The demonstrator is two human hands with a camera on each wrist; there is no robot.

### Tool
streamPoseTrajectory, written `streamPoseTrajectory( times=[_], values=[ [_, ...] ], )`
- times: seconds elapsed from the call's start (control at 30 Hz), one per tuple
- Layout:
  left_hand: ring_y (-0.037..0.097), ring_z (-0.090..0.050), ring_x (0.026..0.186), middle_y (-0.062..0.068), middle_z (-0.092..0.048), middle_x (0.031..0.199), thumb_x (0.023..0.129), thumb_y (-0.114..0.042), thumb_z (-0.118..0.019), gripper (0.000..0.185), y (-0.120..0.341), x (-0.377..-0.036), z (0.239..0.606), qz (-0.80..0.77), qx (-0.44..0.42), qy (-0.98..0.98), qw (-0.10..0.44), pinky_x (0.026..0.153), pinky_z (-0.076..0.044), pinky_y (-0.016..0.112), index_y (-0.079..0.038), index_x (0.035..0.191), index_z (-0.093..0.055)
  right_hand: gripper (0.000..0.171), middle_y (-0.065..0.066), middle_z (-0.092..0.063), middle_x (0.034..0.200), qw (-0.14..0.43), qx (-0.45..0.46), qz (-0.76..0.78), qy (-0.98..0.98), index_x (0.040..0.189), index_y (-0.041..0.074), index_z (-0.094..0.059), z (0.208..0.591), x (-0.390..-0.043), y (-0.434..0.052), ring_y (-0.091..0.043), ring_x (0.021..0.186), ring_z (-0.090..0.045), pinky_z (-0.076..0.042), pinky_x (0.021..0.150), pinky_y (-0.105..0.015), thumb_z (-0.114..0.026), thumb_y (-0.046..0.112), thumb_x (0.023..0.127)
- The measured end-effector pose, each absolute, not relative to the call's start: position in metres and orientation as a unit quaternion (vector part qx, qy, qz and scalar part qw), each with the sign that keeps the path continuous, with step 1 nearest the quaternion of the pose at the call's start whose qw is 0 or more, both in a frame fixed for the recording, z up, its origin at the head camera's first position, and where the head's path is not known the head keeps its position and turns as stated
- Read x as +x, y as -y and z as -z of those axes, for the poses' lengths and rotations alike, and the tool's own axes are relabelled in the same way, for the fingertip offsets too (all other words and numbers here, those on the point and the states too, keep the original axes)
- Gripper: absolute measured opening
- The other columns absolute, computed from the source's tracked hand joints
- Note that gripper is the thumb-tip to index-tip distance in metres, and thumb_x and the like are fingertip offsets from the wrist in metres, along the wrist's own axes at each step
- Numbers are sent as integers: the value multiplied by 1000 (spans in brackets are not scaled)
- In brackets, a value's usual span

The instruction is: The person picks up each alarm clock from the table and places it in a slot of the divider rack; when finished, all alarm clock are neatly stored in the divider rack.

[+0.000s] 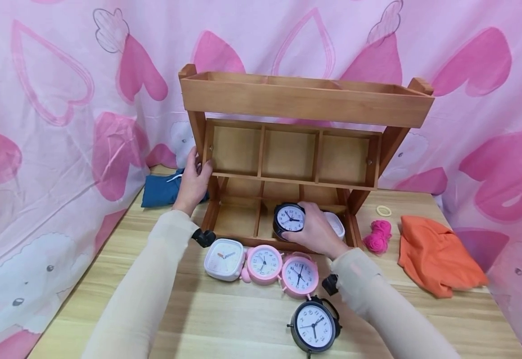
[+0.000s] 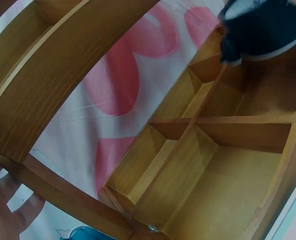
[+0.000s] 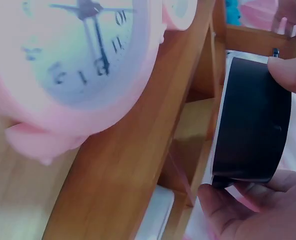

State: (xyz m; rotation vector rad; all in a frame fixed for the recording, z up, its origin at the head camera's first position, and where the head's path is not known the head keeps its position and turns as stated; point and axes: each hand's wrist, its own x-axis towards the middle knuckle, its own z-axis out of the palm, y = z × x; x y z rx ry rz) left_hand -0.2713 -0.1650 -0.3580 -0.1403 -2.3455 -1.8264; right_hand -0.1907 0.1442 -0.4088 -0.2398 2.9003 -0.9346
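My right hand (image 1: 316, 232) pinches a small black alarm clock (image 1: 289, 218) between thumb and fingers, over the middle front compartment of the wooden rack's lowest tray. In the right wrist view the black side of that clock (image 3: 252, 120) shows between the fingertips. My left hand (image 1: 193, 182) grips the left side of the tiered wooden rack (image 1: 305, 102); in the left wrist view its fingers (image 2: 27, 212) reach round the side post. A white clock (image 1: 335, 224) sits in the right front compartment, partly hidden by my right hand. The left front compartment (image 1: 236, 219) holds nothing.
Before the rack stand a white square clock (image 1: 224, 259), a pink clock (image 1: 264, 264), another pink clock (image 1: 299, 275) and a black twin-bell clock (image 1: 314, 326). Blue cloth (image 1: 159, 190) lies left; pink yarn (image 1: 378, 237), a yellow ring (image 1: 384, 211) and orange cloth (image 1: 435, 257) lie right.
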Motion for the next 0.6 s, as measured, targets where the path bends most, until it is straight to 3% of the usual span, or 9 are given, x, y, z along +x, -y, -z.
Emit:
streamPoseTrajectory(
  times=[0.23,0.6],
  values=[
    [28,-29,148,11,-26,162,104,-33,-45,64,169,-281,372,597,-49,795,96,120,-28,46,-24,158,-13,94,-18,-47,141,65,-80,290,-951,145,5,-38,418,-214,-124,-35,124,-51,-44,108,-52,-83,46,73],
    [35,-24,149,18,-20,163,104,-20,-44,64,162,-258,342,602,-36,795,63,118,-27,51,-14,158,-10,93,-16,-51,139,82,-71,181,-978,140,4,-46,435,-227,-115,-37,126,-45,-34,109,-59,-81,54,70]
  ],
)
